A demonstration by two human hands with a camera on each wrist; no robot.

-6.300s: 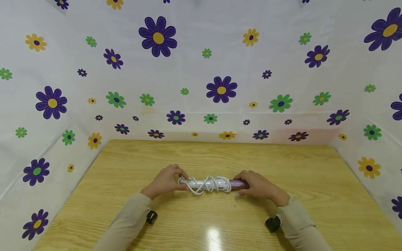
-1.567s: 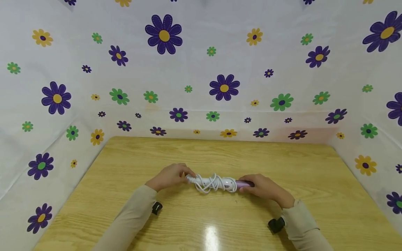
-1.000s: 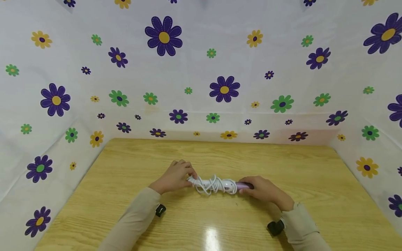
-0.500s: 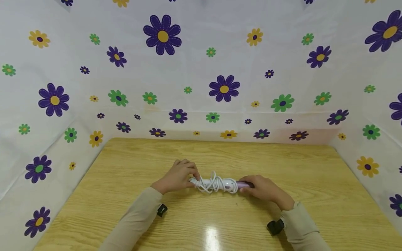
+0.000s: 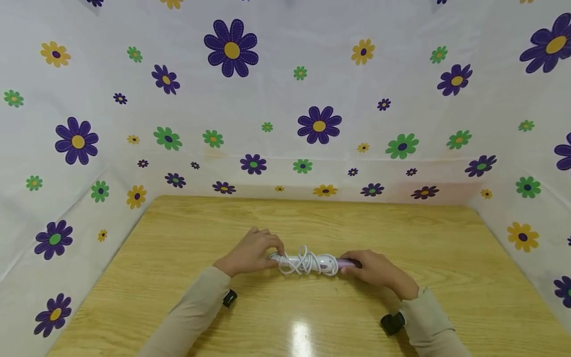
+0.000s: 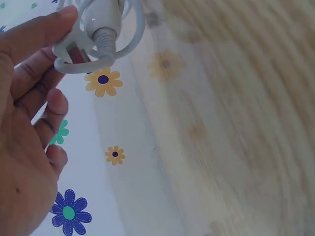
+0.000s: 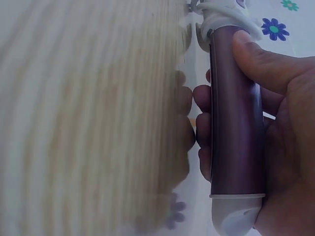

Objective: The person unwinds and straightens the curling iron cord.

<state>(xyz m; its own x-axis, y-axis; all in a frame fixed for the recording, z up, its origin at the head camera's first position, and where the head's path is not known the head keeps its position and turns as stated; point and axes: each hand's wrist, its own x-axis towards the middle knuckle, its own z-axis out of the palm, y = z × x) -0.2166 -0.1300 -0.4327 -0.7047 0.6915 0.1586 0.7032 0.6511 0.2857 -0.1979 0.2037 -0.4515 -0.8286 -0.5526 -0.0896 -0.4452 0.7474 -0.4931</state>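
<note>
A hair straightener [image 5: 327, 263] with a white handle and a purple barrel lies crosswise over the table, close to its surface. White cord [image 5: 308, 258] is wound loosely round the handle, one loop standing up. My right hand [image 5: 374, 267] grips the barrel [image 7: 236, 113]; in the right wrist view the thumb lies along it, fingers wrap behind, and the white tip [image 7: 236, 214] shows below. At the handle's other end, my left hand [image 5: 254, 251] pinches the cord between thumb and forefinger. The left wrist view shows the ribbed cord sleeve [image 6: 105, 42] beside those fingertips.
The wooden table [image 5: 312, 307] reflects a bright light at its front. White flowered cloth [image 5: 267, 99] stands behind it and on both sides. Black wrist cameras hang under the left sleeve [image 5: 192, 307] and the right sleeve [image 5: 428, 317].
Since the oldest frame, the straightener has shifted a little right, and my left hand has moved right along with it, closer in on the cord. In the last half second hardly anything has moved.
</note>
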